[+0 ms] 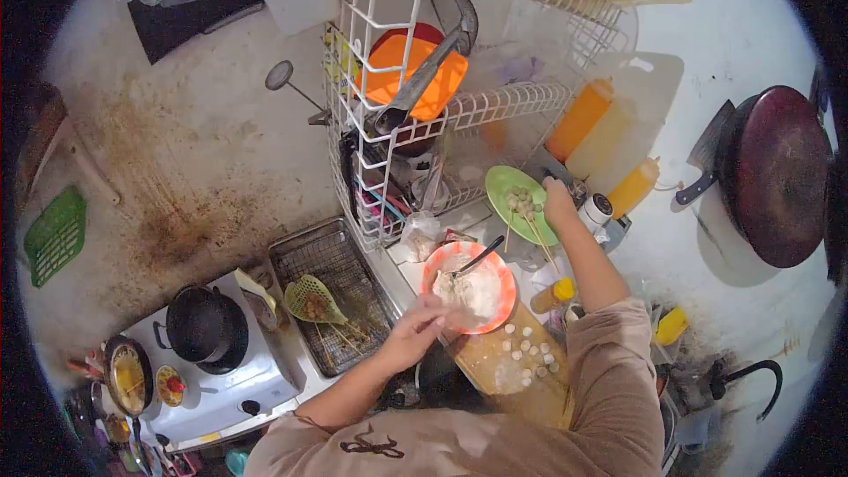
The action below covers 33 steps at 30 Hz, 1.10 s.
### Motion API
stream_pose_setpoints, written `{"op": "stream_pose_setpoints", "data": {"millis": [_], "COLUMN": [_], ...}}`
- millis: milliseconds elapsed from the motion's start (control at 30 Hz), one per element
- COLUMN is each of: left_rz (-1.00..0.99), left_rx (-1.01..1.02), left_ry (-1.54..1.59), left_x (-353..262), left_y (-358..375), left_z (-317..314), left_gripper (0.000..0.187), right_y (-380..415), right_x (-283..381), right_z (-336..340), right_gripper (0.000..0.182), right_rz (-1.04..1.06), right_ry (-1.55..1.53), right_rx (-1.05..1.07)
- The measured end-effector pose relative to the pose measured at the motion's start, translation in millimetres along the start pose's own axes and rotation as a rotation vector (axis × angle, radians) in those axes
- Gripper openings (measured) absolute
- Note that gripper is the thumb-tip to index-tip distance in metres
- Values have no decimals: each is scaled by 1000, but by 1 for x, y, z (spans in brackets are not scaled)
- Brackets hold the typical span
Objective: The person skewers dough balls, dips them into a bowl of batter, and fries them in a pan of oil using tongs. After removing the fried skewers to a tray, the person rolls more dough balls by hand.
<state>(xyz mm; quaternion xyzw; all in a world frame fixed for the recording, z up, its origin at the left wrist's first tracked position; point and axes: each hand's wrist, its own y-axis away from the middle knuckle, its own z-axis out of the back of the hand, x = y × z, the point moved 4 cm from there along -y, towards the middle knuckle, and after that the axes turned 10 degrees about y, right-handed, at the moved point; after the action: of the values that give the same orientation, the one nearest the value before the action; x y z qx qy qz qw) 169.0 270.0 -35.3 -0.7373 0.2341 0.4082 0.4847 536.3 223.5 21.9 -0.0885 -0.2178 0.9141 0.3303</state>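
Observation:
My left hand (413, 329) rests at the near rim of an orange bowl (503, 278) holding white batter or flour and a spoon (477, 260); its fingers are curled, and whether they pinch anything I cannot tell. My right hand (558, 201) reaches out to a green plate (502, 184) carrying skewered balls (523, 203), touching the skewers at the plate's right side. Several small white dough balls (526, 355) lie on a wooden cutting board (495, 362) just below the bowl.
A white wire dish rack (389, 115) with an orange lid and a ladle stands behind the bowl. Left of it are a mesh tray (331, 256) with a green skimmer, a black pot (200, 323) and a pan on a stove. Orange squeeze bottles (579, 119) and a dark wok (782, 172) are at right.

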Motion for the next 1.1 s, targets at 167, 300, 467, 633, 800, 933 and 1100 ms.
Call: {"op": "stream_pose_setpoints", "data": {"millis": [167,300,467,633,800,933,1100], "left_rz": [96,451,460,453,328,463,525], "left_rx": [38,14,-30,-106,-89,12,114], "left_ry": [-187,221,370,228,457,408,388], "left_x": [-12,-17,-15,-19,-30,-38,-32], "left_y": [11,19,26,26,20,20,29], "left_z": [7,-2,-2,1,-24,-64,-115], "left_gripper": [17,20,20,21,29,26,20], "right_y": [-12,4,16,6,36,130,230], "right_x": [-21,-5,9,-14,-5,46,64], "right_z": [19,30,23,0,54,120,171], "right_gripper": [21,24,20,21,25,28,31], "right_rz": [45,212,126,13,-336,-370,-267], "right_ry": [-6,122,192,-132,-840,-1653,-1778], "right_rx": [50,287,343,123,100,280,336]}}
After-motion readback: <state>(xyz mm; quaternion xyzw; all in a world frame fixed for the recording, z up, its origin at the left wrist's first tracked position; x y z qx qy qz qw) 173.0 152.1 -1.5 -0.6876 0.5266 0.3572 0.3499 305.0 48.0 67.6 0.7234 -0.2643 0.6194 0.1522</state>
